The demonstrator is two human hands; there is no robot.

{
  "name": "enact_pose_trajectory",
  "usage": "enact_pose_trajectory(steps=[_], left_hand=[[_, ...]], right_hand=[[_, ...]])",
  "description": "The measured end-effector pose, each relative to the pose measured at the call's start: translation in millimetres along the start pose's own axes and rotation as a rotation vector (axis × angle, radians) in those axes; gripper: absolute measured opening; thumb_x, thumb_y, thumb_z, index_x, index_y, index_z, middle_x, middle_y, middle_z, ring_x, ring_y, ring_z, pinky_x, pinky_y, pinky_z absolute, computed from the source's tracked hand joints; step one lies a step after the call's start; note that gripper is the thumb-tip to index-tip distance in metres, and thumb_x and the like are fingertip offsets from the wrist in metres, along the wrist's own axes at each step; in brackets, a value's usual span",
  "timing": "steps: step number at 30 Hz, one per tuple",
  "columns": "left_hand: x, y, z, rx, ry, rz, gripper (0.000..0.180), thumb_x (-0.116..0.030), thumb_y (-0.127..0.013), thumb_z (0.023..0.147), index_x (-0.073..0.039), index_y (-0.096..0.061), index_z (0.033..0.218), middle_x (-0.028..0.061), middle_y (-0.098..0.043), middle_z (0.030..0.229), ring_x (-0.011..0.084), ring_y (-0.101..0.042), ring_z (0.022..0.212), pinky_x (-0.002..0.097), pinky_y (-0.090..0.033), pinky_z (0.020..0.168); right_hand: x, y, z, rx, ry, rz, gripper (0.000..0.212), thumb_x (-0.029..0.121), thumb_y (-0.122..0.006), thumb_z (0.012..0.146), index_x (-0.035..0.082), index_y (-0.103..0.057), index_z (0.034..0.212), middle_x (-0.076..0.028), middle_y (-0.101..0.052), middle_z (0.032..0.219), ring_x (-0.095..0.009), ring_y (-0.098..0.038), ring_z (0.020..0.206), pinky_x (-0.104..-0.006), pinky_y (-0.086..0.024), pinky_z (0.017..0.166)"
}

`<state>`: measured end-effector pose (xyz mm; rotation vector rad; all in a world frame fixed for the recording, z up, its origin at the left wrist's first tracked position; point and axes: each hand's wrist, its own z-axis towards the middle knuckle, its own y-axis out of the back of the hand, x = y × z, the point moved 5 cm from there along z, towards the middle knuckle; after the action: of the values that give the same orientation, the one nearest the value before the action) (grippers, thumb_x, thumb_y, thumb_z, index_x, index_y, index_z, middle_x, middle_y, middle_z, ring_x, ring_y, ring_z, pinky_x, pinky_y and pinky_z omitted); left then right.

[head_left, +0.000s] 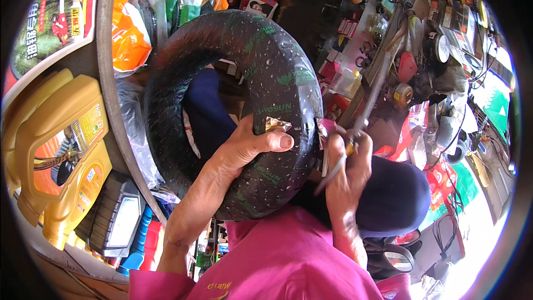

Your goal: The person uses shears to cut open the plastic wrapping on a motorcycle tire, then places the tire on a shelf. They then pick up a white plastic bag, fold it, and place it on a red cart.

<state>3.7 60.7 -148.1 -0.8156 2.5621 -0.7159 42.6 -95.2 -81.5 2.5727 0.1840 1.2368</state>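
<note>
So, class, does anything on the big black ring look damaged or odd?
Yes: a shiny, crinkled foil-like patch shows on the black ring, just above the left hand's thumb. It looks odd against the dark, green-printed surface around it; whether it's a tear or something stuck on, I can't tell.

From the person's head, the left one of two fisheye cameras looks steeply down past the pink shirt (294, 253). The tube (280, 86), left hand (250, 141) and right hand (348, 161) are close, about mid-view; the forearms (195, 208) rise from the lower edge. Yellow jugs (83, 180) bend along the wide view's left rim.
</note>
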Motion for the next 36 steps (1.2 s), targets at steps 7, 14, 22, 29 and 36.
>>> enact_pose_trajectory(steps=[7, 14, 22, 29, 36], left_hand=[[4.7, 6.6, 18.9, -0.049, 0.021, 0.010, 0.055, -0.024, -0.074, 0.071, 0.001, -0.056, 0.117, 0.0088, -0.064, 0.100, 0.0178, -0.064, 0.085, 0.0299, -0.052, 0.077], [-0.8, 6.8, 20.7, -0.048, -0.021, 0.016, 0.053, -0.027, -0.074, 0.073, 0.000, -0.057, 0.116, 0.0069, -0.064, 0.098, 0.0162, -0.064, 0.083, 0.0292, -0.053, 0.075], [-3.1, 6.5, 20.3, -0.065, -0.010, 0.013, 0.057, -0.030, -0.075, 0.073, 0.000, -0.056, 0.117, 0.0076, -0.065, 0.099, 0.0164, -0.064, 0.084, 0.0288, -0.053, 0.076], [-1.3, 7.7, 23.1, -0.061, 0.001, 0.015, 0.062, -0.033, -0.078, 0.068, 0.000, -0.058, 0.117, 0.0082, -0.064, 0.101, 0.0170, -0.063, 0.089, 0.0309, -0.051, 0.082], [-5.0, 1.3, 16.8, -0.038, 0.010, -0.016, 0.061, -0.032, -0.079, 0.068, 0.000, -0.059, 0.116, 0.0089, -0.064, 0.105, 0.0175, -0.062, 0.093, 0.0321, -0.050, 0.086]], right_hand=[[15.8, 32.1, -68.8, 0.415, -0.320, -0.244, 0.053, 0.049, -0.059, 0.089, 0.000, -0.047, 0.107, -0.002, -0.052, 0.075, -0.006, -0.045, 0.061, -0.0224, -0.036, 0.055], [6.9, 45.8, -87.9, 0.759, -0.569, -0.022, 0.075, 0.066, -0.045, 0.089, -0.002, -0.046, 0.118, -0.003, -0.049, 0.074, -0.009, -0.041, 0.055, -0.0246, -0.033, 0.050], [-3.4, 58.7, -96.4, 0.847, -1.008, 0.598, 0.091, 0.081, -0.039, 0.078, -0.004, -0.044, 0.111, -0.004, -0.046, 0.068, -0.006, -0.037, 0.047, -0.0192, -0.029, 0.041], [-0.4, 59.3, -87.5, 0.857, -1.171, 0.735, 0.092, 0.081, -0.041, 0.078, -0.006, -0.042, 0.111, -0.004, -0.046, 0.069, -0.006, -0.037, 0.046, -0.0192, -0.029, 0.039], [26.8, 57.7, -57.0, 0.689, -0.705, -0.104, 0.085, 0.076, -0.049, 0.080, -0.003, -0.051, 0.110, -0.003, -0.050, 0.065, -0.008, -0.044, 0.048, -0.0218, -0.035, 0.046]])
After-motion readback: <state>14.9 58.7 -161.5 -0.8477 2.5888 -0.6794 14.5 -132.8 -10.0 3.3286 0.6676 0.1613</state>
